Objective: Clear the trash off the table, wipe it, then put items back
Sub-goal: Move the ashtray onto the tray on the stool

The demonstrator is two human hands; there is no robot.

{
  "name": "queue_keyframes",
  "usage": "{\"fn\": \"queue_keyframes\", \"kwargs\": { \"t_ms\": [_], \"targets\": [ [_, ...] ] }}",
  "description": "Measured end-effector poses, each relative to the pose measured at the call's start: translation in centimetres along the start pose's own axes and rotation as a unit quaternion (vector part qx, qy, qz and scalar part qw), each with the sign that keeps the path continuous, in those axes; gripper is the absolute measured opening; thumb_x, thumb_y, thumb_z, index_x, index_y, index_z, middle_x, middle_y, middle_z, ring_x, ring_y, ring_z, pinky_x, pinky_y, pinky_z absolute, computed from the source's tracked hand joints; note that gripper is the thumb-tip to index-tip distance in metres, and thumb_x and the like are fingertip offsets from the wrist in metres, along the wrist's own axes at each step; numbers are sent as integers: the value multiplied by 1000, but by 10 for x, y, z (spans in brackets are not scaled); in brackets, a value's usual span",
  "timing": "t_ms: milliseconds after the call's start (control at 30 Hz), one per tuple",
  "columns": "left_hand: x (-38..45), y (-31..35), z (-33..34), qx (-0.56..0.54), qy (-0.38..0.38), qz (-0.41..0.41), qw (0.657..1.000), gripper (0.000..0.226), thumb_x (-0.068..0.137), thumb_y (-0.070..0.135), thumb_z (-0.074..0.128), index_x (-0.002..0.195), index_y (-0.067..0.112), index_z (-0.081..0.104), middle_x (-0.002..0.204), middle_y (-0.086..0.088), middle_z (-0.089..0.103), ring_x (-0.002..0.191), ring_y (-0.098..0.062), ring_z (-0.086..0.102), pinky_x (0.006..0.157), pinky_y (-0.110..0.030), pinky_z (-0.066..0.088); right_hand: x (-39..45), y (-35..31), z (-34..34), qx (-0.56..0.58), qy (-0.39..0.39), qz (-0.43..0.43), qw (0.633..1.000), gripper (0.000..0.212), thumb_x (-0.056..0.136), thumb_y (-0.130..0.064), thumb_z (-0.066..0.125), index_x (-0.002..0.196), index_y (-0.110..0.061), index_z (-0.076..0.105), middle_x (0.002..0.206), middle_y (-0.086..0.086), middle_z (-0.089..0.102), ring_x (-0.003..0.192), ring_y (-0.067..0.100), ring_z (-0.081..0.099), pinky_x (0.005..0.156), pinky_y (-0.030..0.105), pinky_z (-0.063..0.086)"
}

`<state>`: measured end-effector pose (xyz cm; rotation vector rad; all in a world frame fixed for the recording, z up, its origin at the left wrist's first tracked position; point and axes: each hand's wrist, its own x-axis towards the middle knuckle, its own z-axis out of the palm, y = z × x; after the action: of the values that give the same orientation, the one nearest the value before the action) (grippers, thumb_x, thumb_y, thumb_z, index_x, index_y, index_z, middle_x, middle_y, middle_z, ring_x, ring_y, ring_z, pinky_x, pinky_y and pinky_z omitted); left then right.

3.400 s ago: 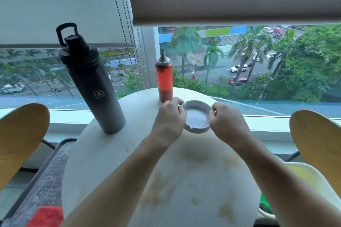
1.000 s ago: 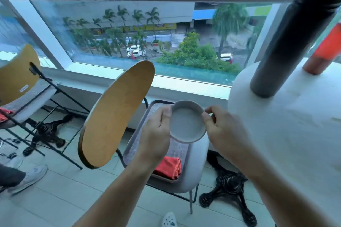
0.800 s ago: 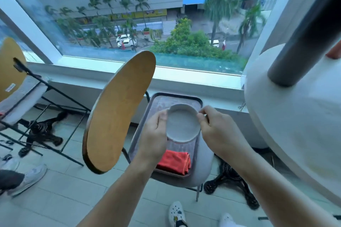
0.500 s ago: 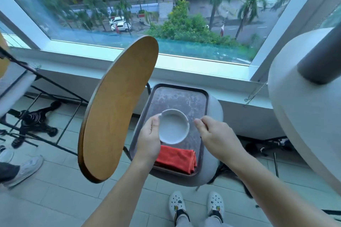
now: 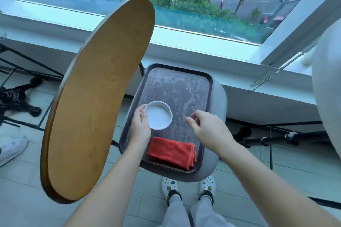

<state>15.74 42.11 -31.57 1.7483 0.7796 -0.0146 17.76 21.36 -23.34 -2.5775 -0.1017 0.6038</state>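
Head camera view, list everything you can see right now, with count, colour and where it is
ashtray: one, white, low over the tray's left side, held at its left rim
cloth: one, red, folded, on the tray's near end
tray: one, dark, on the chair seat
chair: one, grey seat, tan wooden back at left
table: one, white, right edge of view
shoes: two, white, on the tiled floor below the chair
left hand: fingers hold the ashtray
right hand: loosely curled, holding nothing, right of the ashtray
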Motion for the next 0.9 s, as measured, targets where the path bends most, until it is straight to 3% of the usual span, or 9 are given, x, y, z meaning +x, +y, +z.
{"fn": "queue_keyframes", "kwargs": {
  "t_ms": [100,233,400,567,700,900],
  "targets": [
    [10,-9,6,18,1,-2,1000,32,109,30,35,128,27,59,119,5,61,109,-17,56,74,-22,41,9,4,10,-3,-8,1,1000,33,101,-52,44,103,-26,63,99,-7,63,94,15,60,83,37,50],
    [22,-16,13,31,10,-8,999,31,108,32,35,127,31,60,121,5,62,111,-18,56,79,-30,41,15,8,15,-2,-19,4,1000,33,101,-52,44,108,-26,63,105,-8,63,99,14,60,84,33,48],
    [27,-15,20,47,14,-16,999,33,110,28,33,131,26,59,119,7,59,107,-15,54,69,-14,35,19,11,17,-4,-22,8,1000,35,100,-53,45,117,-27,62,115,-9,65,108,15,60,87,33,47],
    [30,-20,25,47,24,-5,999,33,109,28,34,130,25,59,118,6,60,108,-17,55,80,-28,38,18,14,19,11,-28,12,999,39,101,-54,42,121,-27,61,117,-8,66,110,15,59,90,34,47],
    [29,-22,25,83,50,5,995,30,107,29,39,127,28,61,113,7,63,107,-19,58,82,-28,38,14,15,19,37,-28,14,999,38,101,-56,39,113,-29,63,107,-8,65,104,15,59,88,35,46],
    [27,-18,24,149,91,-7,985,36,105,25,42,133,22,64,126,-6,58,112,-24,56,83,-31,38,4,15,12,45,-18,20,999,38,101,-57,37,111,-29,62,103,-8,63,100,15,58,86,34,44]
  ]
}}
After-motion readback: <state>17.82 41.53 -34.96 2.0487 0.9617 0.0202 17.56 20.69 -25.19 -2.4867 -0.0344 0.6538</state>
